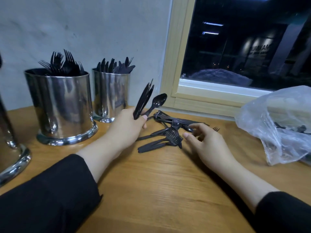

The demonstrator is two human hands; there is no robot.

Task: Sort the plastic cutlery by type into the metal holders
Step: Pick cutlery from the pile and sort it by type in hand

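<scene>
Knives (143, 100) and spoon (156, 102) bunched in left hand (127, 125) for sorting, right hand (206, 142) fingers spread loosely above forks (168, 137).

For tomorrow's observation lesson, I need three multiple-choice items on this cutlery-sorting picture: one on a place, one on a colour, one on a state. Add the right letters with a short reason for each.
1. Where does the plastic bag lie?
A. On the table's right side, below the window
B. Inside a metal holder
C. Under the left forearm

2. What colour is the loose cutlery pile on the table?
A. White
B. Black
C. Red

3. What is the left hand doing?
A. Lying flat on the table
B. Holding a bundle of cutlery and a spoon
C. Lifting a holder

Answers:
1 A: the bag sits at the right edge by the window frame.
2 B: every piece is black.
3 B: its fingers curl round the handles, while the right hand hovers over the pile holding nothing.
</scene>
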